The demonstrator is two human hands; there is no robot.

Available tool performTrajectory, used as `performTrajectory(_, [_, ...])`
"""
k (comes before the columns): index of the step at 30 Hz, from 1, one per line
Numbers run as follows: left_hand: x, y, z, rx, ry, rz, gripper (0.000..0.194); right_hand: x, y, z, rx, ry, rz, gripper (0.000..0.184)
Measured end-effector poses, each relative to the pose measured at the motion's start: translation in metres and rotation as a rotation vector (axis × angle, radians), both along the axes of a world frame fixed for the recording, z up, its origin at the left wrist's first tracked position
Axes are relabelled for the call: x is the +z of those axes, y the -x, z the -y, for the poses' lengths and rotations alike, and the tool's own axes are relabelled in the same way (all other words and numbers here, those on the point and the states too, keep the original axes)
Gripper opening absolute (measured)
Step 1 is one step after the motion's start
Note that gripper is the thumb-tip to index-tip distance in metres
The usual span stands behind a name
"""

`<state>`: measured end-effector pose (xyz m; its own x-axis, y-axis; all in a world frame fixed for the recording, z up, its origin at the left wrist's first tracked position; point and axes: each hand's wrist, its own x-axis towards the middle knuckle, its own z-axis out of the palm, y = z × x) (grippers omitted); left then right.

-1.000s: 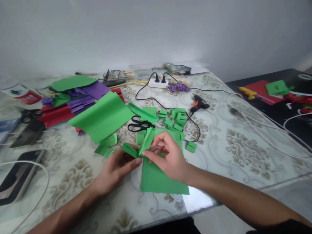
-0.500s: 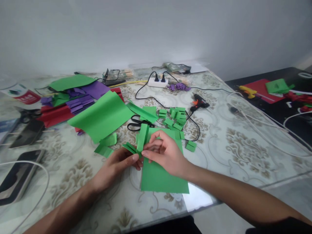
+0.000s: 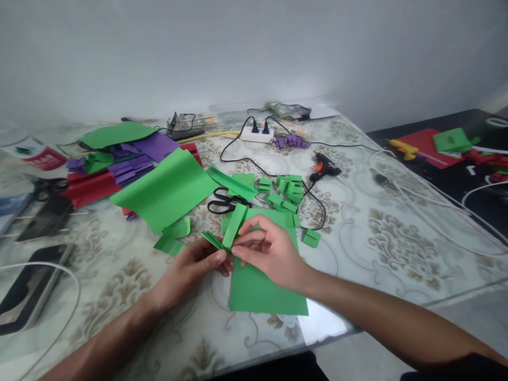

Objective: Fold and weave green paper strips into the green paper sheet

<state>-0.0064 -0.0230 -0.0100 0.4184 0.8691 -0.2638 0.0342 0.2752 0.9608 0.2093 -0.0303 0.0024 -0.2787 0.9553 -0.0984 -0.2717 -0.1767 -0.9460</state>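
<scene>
A folded green paper strip (image 3: 235,227) is held between my two hands, one part standing up and a shorter part sticking out to the left. My left hand (image 3: 204,262) pinches its lower end between thumb and fingers. My right hand (image 3: 268,248) is closed on the strip's right side near the fold, fingers curled. Beneath my right hand lies a green paper sheet (image 3: 268,291). Just beyond the strip are black-handled scissors (image 3: 222,203), their blades partly covered by green paper. Several small folded green pieces (image 3: 283,193) lie to the right of the scissors.
A large green sheet (image 3: 170,190) lies left of the scissors, near purple strips (image 3: 130,166) and red paper (image 3: 89,188). Toward the back are a white power strip (image 3: 257,134) and a black glue gun (image 3: 325,166) with its cord. Two phones (image 3: 34,288) rest at the left.
The upright part of the green strip has tilted slightly to the right. Both hands stay in nearly the same place, still gripping it.
</scene>
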Motion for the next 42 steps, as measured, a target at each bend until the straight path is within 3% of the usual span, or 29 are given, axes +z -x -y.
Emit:
performTrajectory(6, [-0.001, 0.000, -0.001, 0.037, -0.001, -0.043, 0.047, 0.001, 0.000, 0.003, -0.022, -0.118, 0.158, 0.025])
performTrajectory(12, [-0.001, 0.000, -0.001, 0.035, -0.013, -0.043, 0.047, -0.001, 0.000, 0.007, -0.026, -0.241, 0.184, 0.020])
performTrajectory(21, [0.007, -0.004, -0.001, -0.022, -0.030, -0.082, 0.049, 0.000, 0.000, 0.002, -0.004, -0.092, 0.127, 0.035])
performTrajectory(32, [0.015, -0.006, 0.002, -0.025, -0.015, -0.069, 0.034, 0.002, 0.001, 0.003, 0.006, -0.131, 0.120, 0.031])
performTrajectory(42, [0.006, -0.002, 0.002, 0.005, 0.020, -0.020, 0.039, 0.000, 0.001, 0.005, -0.009, -0.156, 0.121, 0.033])
